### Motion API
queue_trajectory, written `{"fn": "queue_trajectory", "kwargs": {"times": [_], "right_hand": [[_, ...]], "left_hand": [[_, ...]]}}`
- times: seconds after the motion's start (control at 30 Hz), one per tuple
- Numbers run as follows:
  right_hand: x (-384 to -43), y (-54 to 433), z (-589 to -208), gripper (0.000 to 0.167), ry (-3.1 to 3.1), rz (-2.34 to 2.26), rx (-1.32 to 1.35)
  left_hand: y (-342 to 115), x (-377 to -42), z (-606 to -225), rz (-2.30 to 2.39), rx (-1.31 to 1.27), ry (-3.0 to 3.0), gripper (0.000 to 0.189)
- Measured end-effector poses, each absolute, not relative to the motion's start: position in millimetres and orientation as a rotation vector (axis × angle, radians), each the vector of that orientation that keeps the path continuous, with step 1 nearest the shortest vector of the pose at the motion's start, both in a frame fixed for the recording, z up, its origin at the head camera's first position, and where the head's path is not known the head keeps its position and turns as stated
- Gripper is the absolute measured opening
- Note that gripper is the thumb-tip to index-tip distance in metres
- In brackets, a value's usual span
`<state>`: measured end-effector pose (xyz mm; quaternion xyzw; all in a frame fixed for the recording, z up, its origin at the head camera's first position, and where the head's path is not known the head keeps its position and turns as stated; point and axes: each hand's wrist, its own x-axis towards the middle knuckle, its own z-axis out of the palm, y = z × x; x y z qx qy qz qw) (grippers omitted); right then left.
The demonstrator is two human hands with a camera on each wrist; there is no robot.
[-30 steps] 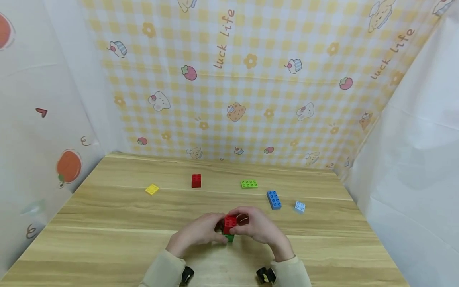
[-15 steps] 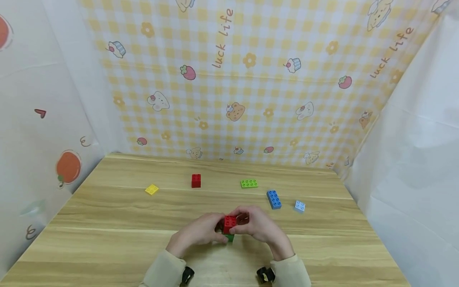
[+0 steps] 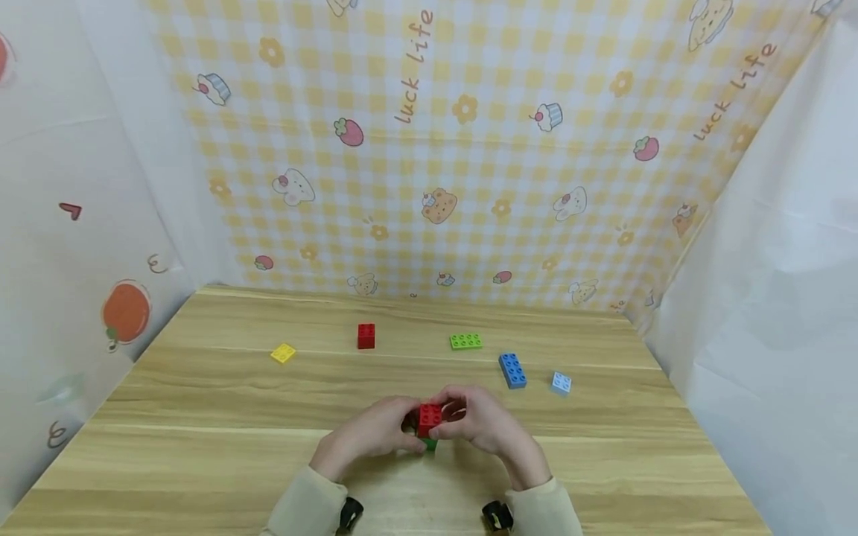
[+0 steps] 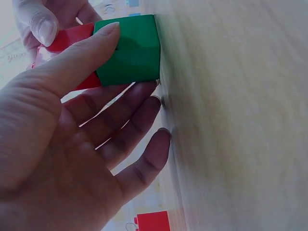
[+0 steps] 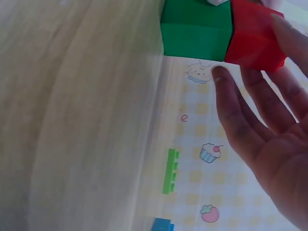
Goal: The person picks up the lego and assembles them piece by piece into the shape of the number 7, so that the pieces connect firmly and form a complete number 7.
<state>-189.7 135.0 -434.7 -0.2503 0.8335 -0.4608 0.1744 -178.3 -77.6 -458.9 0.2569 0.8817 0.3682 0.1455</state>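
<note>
Near the front middle of the table, a red toy building brick (image 3: pixel 430 419) stands on a green toy building brick (image 3: pixel 431 444). My left hand (image 3: pixel 372 432) grips the green brick (image 4: pixel 127 50), its thumb on one side and fingers on the other. From the right, my right hand (image 3: pixel 485 426) pinches the red brick (image 5: pixel 255 36) between thumb and fingers. In the right wrist view the red brick looks slightly tilted against the green one. Whether their studs are fully joined is hidden. The green brick's base is at the tabletop.
Further back on the wooden table (image 3: pixel 234 461) lie a yellow plate brick (image 3: pixel 284 353), another red brick (image 3: pixel 366 336), a lime flat brick (image 3: pixel 465 342), a blue brick (image 3: pixel 512 371) and a light blue brick (image 3: pixel 561 383). A checked cloth (image 3: pixel 402 171) hangs behind.
Both hands keep their hold on the red and green bricks almost unmoved. The head view has tilted very slightly.
</note>
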Motion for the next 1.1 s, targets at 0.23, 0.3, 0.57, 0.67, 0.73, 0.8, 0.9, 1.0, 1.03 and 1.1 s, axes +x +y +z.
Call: {"fn": "queue_trajectory", "kwargs": {"times": [0.23, 0.3, 0.57, 0.67, 0.73, 0.8, 0.9, 1.0, 1.03, 1.1], "right_hand": [[-186.6, 134.8, -434.0, 0.023, 2.419, -1.272, -0.711], [-186.3, 134.3, -434.2, 0.023, 2.414, -1.282, -0.701], [-182.6, 131.4, -431.7, 0.024, 2.431, -1.291, -0.676], [-181.3, 130.6, -431.2, 0.024, 2.450, -1.273, -0.664], [-181.1, 130.3, -431.4, 0.024, 2.462, -1.264, -0.663], [-181.4, 130.3, -431.9, 0.024, 2.466, -1.263, -0.662], [-182.0, 131.0, -433.1, 0.024, 2.452, -1.280, -0.665], [-182.3, 132.1, -433.9, 0.024, 2.431, -1.295, -0.668], [-182.4, 132.4, -433.9, 0.024, 2.430, -1.293, -0.675], [-183.0, 132.6, -433.6, 0.025, 2.432, -1.284, -0.693]], "left_hand": [[-75.9, -177.1, -458.3, 1.032, 0.770, 2.554, 0.026], [-76.1, -176.6, -457.8, 1.027, 0.769, 2.561, 0.025], [-75.0, -173.9, -455.4, 0.985, 0.763, 2.594, 0.025], [-73.9, -172.9, -454.8, 0.982, 0.761, 2.597, 0.025], [-73.7, -172.7, -454.6, 0.994, 0.759, 2.597, 0.026], [-73.8, -172.9, -454.5, 1.022, 0.757, 2.589, 0.027], [-74.4, -173.9, -455.0, 1.065, 0.745, 2.563, 0.029], [-75.3, -175.1, -454.8, 1.092, 0.736, 2.532, 0.028], [-75.6, -175.4, -454.7, 1.100, 0.744, 2.525, 0.027], [-76.3, -176.1, -454.1, 1.101, 0.755, 2.517, 0.025]]}}
